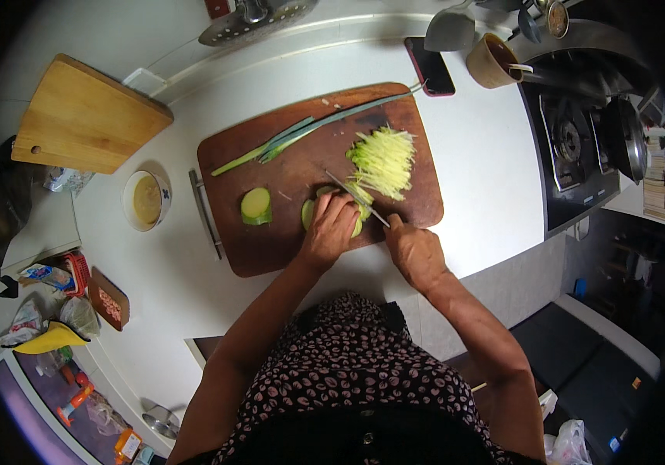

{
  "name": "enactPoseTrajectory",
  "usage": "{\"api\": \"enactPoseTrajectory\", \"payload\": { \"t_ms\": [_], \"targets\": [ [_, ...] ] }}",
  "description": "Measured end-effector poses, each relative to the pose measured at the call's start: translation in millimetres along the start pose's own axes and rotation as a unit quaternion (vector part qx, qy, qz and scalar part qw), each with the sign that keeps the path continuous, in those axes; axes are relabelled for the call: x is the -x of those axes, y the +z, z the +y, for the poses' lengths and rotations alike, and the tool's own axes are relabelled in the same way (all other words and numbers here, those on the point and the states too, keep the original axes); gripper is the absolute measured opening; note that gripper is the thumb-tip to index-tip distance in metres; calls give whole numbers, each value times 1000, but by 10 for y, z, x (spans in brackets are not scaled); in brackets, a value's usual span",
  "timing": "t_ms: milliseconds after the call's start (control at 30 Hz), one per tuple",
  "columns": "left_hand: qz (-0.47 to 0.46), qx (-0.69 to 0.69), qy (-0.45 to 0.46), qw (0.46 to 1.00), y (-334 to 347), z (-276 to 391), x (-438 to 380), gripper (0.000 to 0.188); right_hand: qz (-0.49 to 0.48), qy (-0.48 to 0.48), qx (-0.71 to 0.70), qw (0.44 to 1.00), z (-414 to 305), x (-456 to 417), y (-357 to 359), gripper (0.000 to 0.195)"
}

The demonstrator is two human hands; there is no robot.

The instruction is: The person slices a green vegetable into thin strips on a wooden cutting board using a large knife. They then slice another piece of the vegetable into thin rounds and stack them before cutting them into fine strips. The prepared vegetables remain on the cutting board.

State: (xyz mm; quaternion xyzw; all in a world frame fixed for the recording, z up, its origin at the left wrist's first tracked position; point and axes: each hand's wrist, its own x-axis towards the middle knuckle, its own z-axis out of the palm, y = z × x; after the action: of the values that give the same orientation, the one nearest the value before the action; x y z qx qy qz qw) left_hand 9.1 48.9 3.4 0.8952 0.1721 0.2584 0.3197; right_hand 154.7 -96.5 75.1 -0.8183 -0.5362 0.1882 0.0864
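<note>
My right hand (416,253) grips a kitchen knife (358,199), whose blade points up and left over the brown wooden cutting board (303,180). With bent fingers, my left hand (331,228) presses down on overlapping zucchini slices (307,214) right beside the blade; it hides most of them. Just past the knife lies a pile of pale green zucchini shreds (387,163). A cut zucchini chunk (257,206) sits apart on the board's left part. Along the far side stretches a long green onion (309,129), its thin tip reaching over the board's edge.
Left of the board stand a bowl of yellowish liquid (146,200) and a tray of pinkish chopped meat (110,304). A lighter cutting board (91,116) leans against the wall. A phone (432,67) and a brown pot (492,63) lie behind, near the gas stove (567,142).
</note>
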Motion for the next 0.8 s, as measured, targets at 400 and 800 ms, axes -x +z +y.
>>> {"api": "enactPoseTrajectory", "payload": {
  "t_ms": [400, 800],
  "targets": [
    [-33, 10, -9, 999, -122, 40, 38, 26, -10, 7, 9, 1000, -26, 39, 111, 18],
    [-69, -46, -4, 997, -194, 10, 135, 33, -24, 13, -16, 1000, -54, -1, -16, 19]
  ]
}}
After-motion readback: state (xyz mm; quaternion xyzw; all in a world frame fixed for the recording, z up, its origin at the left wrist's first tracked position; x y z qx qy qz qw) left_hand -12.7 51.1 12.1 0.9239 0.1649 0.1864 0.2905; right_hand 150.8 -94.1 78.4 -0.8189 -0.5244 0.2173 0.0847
